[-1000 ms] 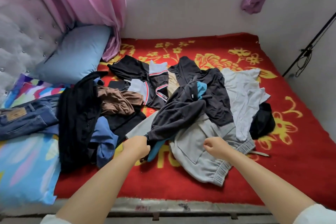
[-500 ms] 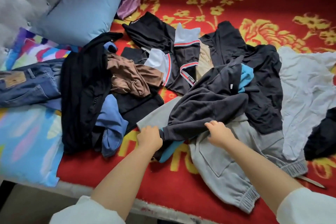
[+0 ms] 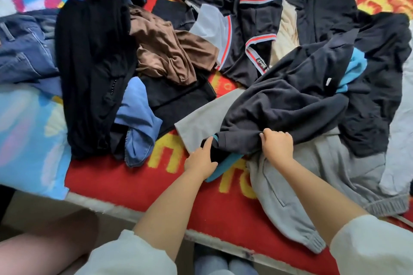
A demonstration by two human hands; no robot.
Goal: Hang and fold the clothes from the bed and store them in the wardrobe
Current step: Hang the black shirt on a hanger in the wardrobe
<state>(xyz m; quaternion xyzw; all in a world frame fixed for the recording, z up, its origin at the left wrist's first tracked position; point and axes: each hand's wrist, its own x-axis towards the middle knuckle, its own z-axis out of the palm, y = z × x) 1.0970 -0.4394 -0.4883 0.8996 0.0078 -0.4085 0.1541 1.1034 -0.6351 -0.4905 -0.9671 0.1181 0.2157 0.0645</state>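
Red bedding with yellow flowers (image 3: pixel 196 187) covers the bed, and loose clothes lie heaped across it. Both hands are on a dark grey sweatshirt with a blue lining (image 3: pixel 290 100) near the bed's front edge. The left hand (image 3: pixel 201 162) has its fingers curled round the sweatshirt's cuff end, where the blue lining shows just under the palm. The right hand (image 3: pixel 277 145) pinches a fold of the same sleeve, knuckles up, fingers bent tight into the cloth. Directly beneath both sets of fingers lie grey sweatpants (image 3: pixel 312 190). Beyond the left fingertips sit a blue garment (image 3: pixel 138 118), a long black garment (image 3: pixel 93 69) and a crumpled brown top (image 3: pixel 165 51). Beyond the right fingertips lies a black top with red-striped trim (image 3: pixel 252 29). Jeans (image 3: pixel 22 51) rest far off to the left
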